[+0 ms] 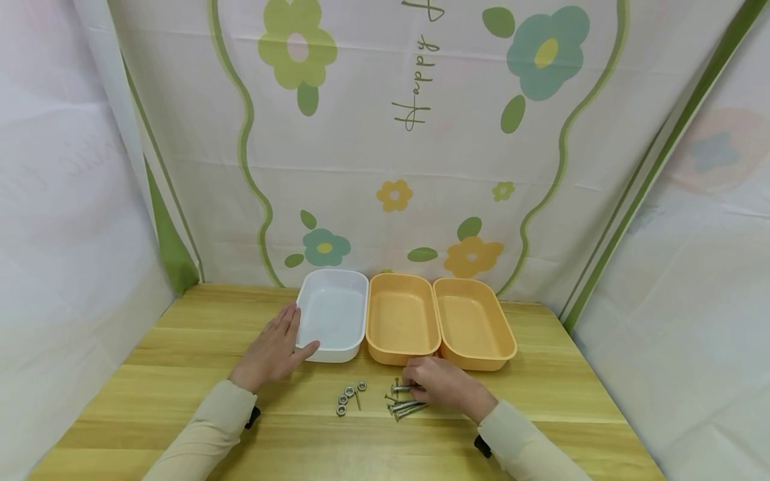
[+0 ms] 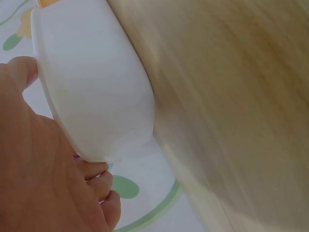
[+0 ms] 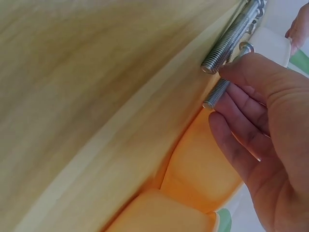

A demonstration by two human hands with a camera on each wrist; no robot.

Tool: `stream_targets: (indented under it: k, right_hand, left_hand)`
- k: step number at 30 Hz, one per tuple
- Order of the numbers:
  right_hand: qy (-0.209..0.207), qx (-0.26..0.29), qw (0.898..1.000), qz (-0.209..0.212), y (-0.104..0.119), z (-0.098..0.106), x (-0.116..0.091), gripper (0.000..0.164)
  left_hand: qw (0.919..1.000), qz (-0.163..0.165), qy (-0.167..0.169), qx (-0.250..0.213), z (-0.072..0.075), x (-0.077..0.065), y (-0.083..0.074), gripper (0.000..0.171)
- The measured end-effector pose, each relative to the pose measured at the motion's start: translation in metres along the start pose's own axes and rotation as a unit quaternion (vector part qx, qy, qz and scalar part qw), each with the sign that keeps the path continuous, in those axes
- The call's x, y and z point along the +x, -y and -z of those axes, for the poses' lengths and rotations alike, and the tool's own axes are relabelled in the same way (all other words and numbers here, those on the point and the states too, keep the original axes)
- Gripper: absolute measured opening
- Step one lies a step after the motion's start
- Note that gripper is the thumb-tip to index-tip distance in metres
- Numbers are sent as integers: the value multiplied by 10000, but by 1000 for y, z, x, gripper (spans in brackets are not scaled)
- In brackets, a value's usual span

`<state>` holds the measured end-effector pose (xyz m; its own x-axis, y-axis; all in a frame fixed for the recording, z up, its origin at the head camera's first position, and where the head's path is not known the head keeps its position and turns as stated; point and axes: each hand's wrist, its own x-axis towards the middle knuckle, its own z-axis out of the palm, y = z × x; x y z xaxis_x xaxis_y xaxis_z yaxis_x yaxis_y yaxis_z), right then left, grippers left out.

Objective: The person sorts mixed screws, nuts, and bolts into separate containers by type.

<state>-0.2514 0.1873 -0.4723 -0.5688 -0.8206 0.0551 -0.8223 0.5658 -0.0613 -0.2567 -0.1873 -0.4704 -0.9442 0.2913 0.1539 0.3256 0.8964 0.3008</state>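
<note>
On the wooden table (image 1: 180,374), the left hand (image 1: 273,351) rests flat-fingered against the white tray (image 1: 333,314) (steadying it seems wise), while the right hand (image 1: 445,387) pinches one bolt (image 3: 216,99) from the pile before the orange trays (image 1: 442,321); lift it clear, singly.

Head view overhead; wrist views close

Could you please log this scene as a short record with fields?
left hand: rests flat against the white tray, fingers straight
right hand: pinches a bolt from the bolts
nuts: loose on the table, between the hands
orange trays: two, side by side, right of the white one
tray contents: nothing visible
</note>
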Motion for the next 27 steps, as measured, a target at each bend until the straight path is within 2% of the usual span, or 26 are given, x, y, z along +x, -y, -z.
stream_targets:
  k: [7,19,27]
  right_hand:
    - [-334,-141,9992,190,1,3,-4,22]
    - [-285,99,9990,320,7,26,3,16]
    - [-474,-333,9973,455,10,48,14,15]
  left_hand:
    - [10000,19,12,-4,0,0,0,94]
    - [10000,2,-9,20,0,-1,-1,93]
    - [10000,4,-12,29,1,-1,-1,94]
